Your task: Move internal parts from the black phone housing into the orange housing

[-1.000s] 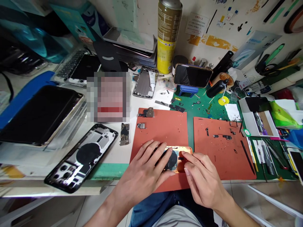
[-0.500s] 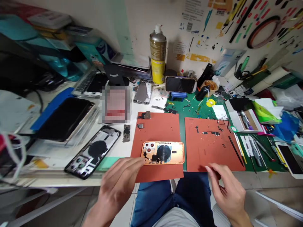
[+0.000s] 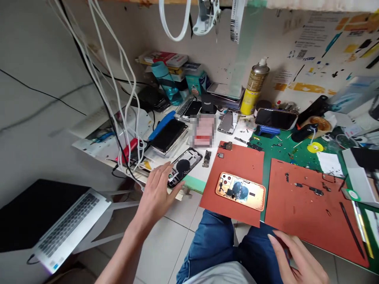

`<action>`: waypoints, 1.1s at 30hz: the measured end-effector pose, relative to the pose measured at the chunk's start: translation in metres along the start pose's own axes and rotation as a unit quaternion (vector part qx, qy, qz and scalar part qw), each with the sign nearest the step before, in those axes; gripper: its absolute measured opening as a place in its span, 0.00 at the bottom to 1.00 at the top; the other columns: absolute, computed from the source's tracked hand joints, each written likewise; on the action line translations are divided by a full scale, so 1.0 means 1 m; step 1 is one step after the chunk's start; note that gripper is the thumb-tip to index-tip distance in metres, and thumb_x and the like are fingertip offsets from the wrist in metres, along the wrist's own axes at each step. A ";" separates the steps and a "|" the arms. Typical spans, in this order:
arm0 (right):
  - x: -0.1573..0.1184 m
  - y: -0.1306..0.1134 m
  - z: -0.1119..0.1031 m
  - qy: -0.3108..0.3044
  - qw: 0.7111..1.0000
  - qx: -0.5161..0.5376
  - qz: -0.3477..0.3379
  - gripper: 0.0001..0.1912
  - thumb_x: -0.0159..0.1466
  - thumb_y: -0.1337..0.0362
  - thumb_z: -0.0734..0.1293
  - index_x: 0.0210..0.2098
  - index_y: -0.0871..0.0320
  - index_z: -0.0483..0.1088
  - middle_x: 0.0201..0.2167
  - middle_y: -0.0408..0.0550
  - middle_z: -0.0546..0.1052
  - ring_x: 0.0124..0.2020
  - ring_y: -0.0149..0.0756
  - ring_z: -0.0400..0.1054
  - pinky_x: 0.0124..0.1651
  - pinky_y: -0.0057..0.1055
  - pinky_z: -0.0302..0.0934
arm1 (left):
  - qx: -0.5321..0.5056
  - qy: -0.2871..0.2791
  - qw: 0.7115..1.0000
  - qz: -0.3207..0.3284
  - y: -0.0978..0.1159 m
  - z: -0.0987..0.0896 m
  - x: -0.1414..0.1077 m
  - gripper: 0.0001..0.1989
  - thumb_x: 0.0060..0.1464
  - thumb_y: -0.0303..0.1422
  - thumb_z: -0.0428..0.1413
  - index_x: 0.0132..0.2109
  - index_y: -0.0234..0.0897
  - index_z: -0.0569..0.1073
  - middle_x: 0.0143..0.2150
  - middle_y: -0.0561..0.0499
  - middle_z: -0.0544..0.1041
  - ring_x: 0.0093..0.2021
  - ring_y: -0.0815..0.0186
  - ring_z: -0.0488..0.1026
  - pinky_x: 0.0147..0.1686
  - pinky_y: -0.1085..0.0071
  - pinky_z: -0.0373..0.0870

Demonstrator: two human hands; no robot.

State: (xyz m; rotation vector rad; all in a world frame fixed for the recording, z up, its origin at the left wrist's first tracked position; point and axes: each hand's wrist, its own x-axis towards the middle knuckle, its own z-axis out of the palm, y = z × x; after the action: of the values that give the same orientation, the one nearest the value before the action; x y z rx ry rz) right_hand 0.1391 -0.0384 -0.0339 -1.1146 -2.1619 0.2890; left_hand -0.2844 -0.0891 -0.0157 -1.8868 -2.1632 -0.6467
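Observation:
My left hand (image 3: 158, 189) is open at the lower end of a black phone housing (image 3: 189, 163). Its fingers hide that end, so I cannot tell whether they touch it. On the left red mat (image 3: 237, 157) lies an orange-gold phone housing (image 3: 245, 193), inner side up, with nothing on it but its own dark coil and flex parts. A small logic board (image 3: 207, 159) rests between the black housing and the mat. By the bench's front edge, above my lap, my right hand (image 3: 299, 256) hangs empty, with its thumb and fingers apart.
White cables (image 3: 126, 114) hang at the left, above an open laptop (image 3: 71, 221). Stacked screens (image 3: 170, 136), a spray can (image 3: 256, 86) and a propped phone (image 3: 276, 118) stand behind. Small parts and a black stick tool (image 3: 351, 228) lie on the right red mat (image 3: 299, 213).
The view has swung left, bringing the cables and laptop in. My left hand has moved left from the orange-gold housing to the black one. My right hand stays low by the bench edge.

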 end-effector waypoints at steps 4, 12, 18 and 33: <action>0.047 -0.002 0.013 -0.085 0.996 0.010 -0.025 0.22 0.76 0.58 0.70 0.67 0.54 0.69 0.55 0.55 0.83 0.55 0.52 0.79 0.55 0.47 0.76 | 0.023 -0.040 0.999 -0.006 -0.015 0.017 0.012 0.35 0.74 0.50 0.55 0.75 0.30 0.62 0.70 0.26 0.73 0.70 0.34 0.69 0.68 0.37 0.69; 0.113 0.019 0.028 -0.295 0.955 0.023 -0.005 0.40 0.72 0.58 0.73 0.78 0.48 0.55 0.73 0.58 0.70 0.73 0.57 0.66 0.69 0.60 0.71 | 0.059 -0.042 0.997 -0.016 -0.015 0.036 0.011 0.36 0.76 0.52 0.47 0.76 0.30 0.62 0.69 0.24 0.75 0.65 0.28 0.71 0.60 0.34 0.69; 0.123 0.014 0.022 -0.279 0.960 0.023 -0.016 0.34 0.65 0.63 0.78 0.67 0.50 0.66 0.58 0.53 0.79 0.59 0.52 0.75 0.59 0.54 0.77 | 0.057 -0.015 0.998 -0.014 -0.017 0.039 0.013 0.33 0.76 0.48 0.50 0.76 0.33 0.61 0.64 0.25 0.78 0.62 0.30 0.74 0.57 0.38 0.71; 0.268 -0.035 0.106 -0.186 0.979 0.055 -0.066 0.35 0.62 0.48 0.77 0.64 0.57 0.72 0.55 0.59 0.80 0.57 0.57 0.73 0.57 0.52 0.71 | -0.041 0.029 0.998 -0.043 0.000 -0.014 -0.027 0.34 0.73 0.41 0.58 0.78 0.40 0.58 0.66 0.33 0.75 0.63 0.42 0.76 0.62 0.44 0.76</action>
State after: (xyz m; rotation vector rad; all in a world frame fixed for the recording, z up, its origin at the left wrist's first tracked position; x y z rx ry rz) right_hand -0.0606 0.1618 0.0295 -0.9039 -2.4982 0.5875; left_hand -0.2815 -0.1189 -0.0149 -1.7981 -2.2236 -0.8081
